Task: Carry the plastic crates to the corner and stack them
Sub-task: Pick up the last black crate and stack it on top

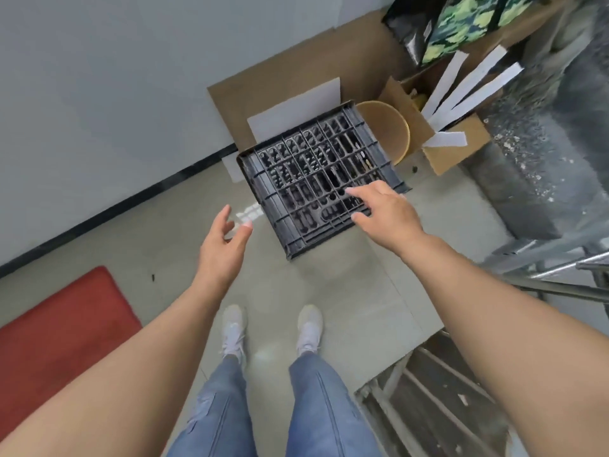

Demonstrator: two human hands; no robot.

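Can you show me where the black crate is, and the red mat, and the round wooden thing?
black crate point(316, 166): head view, on its grid top.
red mat point(62, 328): head view, on its middle.
round wooden thing point(389, 127): head view, on its inner face.

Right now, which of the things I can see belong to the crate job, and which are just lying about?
Part of the job:
black plastic crate
left hand, open
right hand, open over the crate

Just lying about:
red mat
cardboard box
white strips
camouflage bag

We've just got one head cam, wide-angle, looking steeply down from standing height, floor point(329, 285) and shoes point(234, 328) at lower center.
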